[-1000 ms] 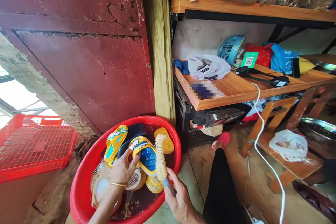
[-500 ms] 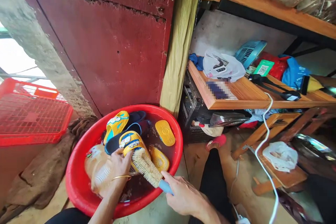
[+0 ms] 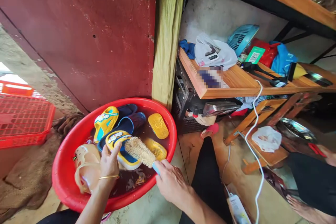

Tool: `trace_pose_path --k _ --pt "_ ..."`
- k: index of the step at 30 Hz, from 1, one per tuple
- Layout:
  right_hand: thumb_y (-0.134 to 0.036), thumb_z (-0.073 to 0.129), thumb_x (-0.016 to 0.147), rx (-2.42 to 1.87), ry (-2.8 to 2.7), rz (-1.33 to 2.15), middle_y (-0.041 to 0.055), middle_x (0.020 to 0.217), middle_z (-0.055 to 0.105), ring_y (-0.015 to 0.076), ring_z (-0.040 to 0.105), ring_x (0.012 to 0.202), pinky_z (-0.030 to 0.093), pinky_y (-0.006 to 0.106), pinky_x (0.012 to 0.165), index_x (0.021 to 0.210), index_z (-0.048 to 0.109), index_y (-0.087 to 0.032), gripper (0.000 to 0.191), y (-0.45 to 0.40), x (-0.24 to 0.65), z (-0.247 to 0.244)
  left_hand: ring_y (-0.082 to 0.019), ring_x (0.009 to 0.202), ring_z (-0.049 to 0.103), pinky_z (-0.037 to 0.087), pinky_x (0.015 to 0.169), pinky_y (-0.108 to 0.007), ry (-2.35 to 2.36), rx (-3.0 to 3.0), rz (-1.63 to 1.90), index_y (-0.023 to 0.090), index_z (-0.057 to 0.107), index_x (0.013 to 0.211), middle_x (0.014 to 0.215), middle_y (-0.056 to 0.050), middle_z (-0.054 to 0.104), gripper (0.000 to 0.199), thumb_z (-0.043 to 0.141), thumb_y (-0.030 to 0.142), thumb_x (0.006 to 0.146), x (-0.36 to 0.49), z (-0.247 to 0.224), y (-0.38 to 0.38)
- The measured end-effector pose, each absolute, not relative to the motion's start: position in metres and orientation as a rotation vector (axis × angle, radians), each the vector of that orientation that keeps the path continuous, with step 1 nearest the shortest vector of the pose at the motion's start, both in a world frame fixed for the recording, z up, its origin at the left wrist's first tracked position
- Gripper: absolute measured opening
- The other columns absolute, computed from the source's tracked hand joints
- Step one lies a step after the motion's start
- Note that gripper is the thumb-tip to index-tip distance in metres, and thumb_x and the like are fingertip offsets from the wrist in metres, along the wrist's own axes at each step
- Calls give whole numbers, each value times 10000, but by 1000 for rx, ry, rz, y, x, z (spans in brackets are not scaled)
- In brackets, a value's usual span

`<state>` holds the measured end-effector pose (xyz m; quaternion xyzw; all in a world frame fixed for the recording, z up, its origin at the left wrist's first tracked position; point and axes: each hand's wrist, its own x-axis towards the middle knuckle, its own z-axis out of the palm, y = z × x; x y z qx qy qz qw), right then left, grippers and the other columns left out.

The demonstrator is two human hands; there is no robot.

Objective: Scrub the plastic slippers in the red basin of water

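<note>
My left hand, with a gold bangle at the wrist, grips a yellow and blue slipper over a red basin of dark water. In my right hand is the blue handle of a brush, its pale bristles against the slipper's right side. Behind that slipper lie dark blue slippers and a yellow slipper with a cartoon strap. A yellow sole shows at the basin's right. Beige clogs rest at its left.
A wooden table at the right holds bags and a blue fan. A white cable hangs down beside a stool. A red crate is at the left. Another person's hand shows at the far right.
The view has shifted right. The held slipper has tilted, showing its blue insole. The brush lies flatter against it. Another person's hand and leg have come into view.
</note>
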<state>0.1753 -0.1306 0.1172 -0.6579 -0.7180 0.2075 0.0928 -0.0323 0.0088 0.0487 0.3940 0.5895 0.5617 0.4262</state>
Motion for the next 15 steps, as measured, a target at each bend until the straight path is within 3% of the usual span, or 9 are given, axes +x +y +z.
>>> trace_pose_path --k 3,5,10,15 --pt "-64 465 837 -1862 -2128 635 91 1323 615 213 630 1150 491 273 928 1457 444 -229 642 -139 187 112 -257 997 682 572 901 -416 1476 966 1405 214 682 1070 1055 -75 716 418 668 500 766 -30 53 7" --pt "-35 420 851 -1943 -2121 567 112 1326 614 231 631 1151 494 303 924 1490 418 -210 663 -145 195 108 -267 979 687 576 887 -424 1471 943 1408 207 691 1046 1016 -76 726 403 669 490 760 -28 53 7" --pt "-157 463 932 -1825 -2268 579 35 1073 688 206 689 886 511 294 799 1264 594 -256 370 -157 199 103 -269 996 684 574 893 -409 1432 912 1435 187 679 1079 1018 -68 727 405 659 464 784 -20 47 11" --pt "-178 481 945 -1772 -2319 452 15 1012 684 173 675 757 500 268 677 1236 592 -254 320 -151 178 93 -262 1063 670 558 945 -406 1454 853 1438 222 646 1187 1079 -63 715 418 604 490 869 -15 38 17"
